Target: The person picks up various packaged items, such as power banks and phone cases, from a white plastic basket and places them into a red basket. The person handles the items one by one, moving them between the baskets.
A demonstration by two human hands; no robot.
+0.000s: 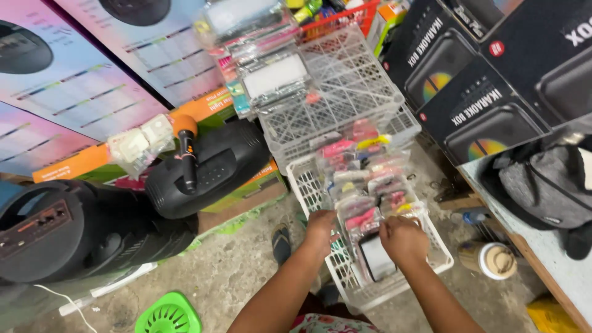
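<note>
Crowded shop floor: we finger through clear packets (pixel 370 185) in a white basket (pixel 431 262), left hand (pixel 322 227) and right hand (pixel 404 237) each pinching one, best flicked singly.

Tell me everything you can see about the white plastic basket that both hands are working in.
The white basket is a shallow, rectangular crate of lattice plastic, standing on the concrete floor. It is packed with a row of small clear packets standing on edge, holding pink, yellow and dark items. The left hand and right hand both grip packets near its front end. A second, similar basket lies just behind it.
</note>
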